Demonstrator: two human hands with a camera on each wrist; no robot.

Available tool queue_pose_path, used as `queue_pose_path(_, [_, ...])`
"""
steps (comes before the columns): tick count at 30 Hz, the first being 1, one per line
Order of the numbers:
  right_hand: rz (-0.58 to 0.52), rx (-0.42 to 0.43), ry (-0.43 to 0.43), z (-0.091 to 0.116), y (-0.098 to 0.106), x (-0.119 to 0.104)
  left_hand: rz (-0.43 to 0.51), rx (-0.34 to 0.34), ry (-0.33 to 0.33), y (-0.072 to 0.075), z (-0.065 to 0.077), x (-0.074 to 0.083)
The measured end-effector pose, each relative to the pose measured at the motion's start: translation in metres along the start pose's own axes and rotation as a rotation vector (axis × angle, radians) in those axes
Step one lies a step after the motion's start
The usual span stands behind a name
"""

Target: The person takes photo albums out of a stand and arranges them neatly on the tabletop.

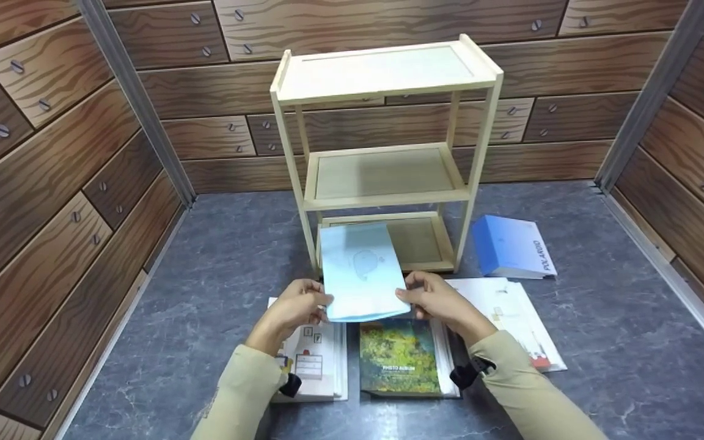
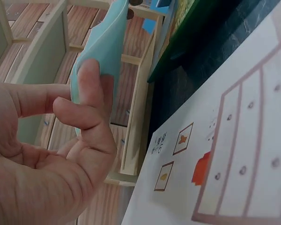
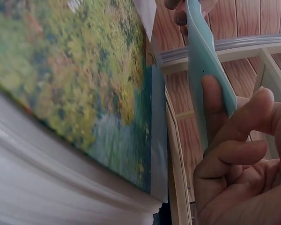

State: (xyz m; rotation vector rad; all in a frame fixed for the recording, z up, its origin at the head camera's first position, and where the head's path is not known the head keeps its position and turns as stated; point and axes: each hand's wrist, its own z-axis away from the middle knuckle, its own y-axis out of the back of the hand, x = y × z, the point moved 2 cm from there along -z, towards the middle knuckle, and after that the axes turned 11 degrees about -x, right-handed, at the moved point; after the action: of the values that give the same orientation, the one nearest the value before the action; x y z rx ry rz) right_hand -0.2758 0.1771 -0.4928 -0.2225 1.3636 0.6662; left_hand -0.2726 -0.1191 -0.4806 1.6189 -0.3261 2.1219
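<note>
Between both hands hangs a thin light blue booklet (image 1: 361, 269) with a small grey drawing on its cover, tilted up in front of the shelf. The left hand (image 1: 300, 304) pinches its near left corner between thumb and fingers. At the near right corner the right hand (image 1: 437, 299) pinches it the same way. In the left wrist view the booklet (image 2: 100, 51) shows edge-on, its cover slightly bowed. Below it lies a photo album (image 1: 398, 357) with a yellow-green painted cover. A white album (image 1: 309, 366) with furniture drawings lies beneath the left hand and wrist.
A pale wooden three-tier shelf (image 1: 385, 198) stands behind the hands, its visible tiers bare. On the floor to its right lies a blue album marked POLAROID (image 1: 508, 247). Another white album (image 1: 523, 324) lies by the right forearm. Wood-patterned walls (image 1: 217, 137) enclose the dark floor.
</note>
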Motion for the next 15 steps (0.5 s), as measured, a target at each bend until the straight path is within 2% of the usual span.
queue_pose_path(6, [0.02,-0.019,0.017,0.01,-0.007,-0.003,0.004,-0.004,-0.016,-0.002,0.008,-0.002])
queue_pose_path(15, [0.05,-0.049,0.031,0.018,-0.016,0.0,-0.087,-0.01,-0.067,-0.009,0.022,-0.006])
